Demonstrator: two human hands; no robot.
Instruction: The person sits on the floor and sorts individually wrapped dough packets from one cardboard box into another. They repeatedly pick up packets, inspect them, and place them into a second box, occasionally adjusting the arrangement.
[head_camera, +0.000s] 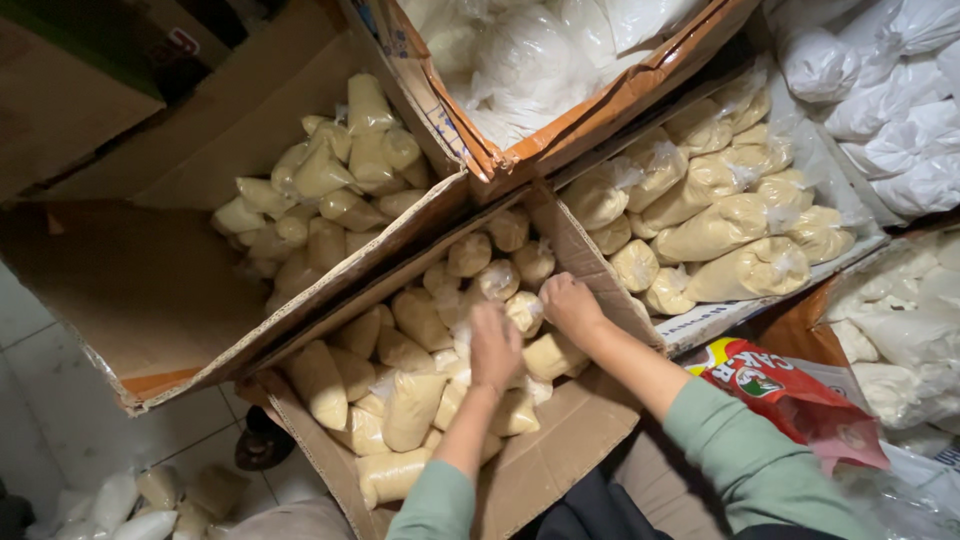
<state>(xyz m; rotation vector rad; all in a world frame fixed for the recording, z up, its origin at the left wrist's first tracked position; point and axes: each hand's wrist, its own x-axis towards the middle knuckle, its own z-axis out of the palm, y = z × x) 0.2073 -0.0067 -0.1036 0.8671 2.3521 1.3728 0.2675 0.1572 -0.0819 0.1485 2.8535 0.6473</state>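
Head view: both hands reach into the middle carton (560, 450), left hand (495, 345) flat on a yellowish pouch (462, 366), right hand (570, 305) (at one o'clock) curled over another pouch (524, 312).

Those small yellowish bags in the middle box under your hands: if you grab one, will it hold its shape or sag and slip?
The yellowish bags look plump and packed with fine grain, so one would probably sag around the fingers. The clear film looks glossy, perhaps slippery. Both the left hand and right hand rest on the pile in the middle cardboard box. The rounded bags might slide if pushed.
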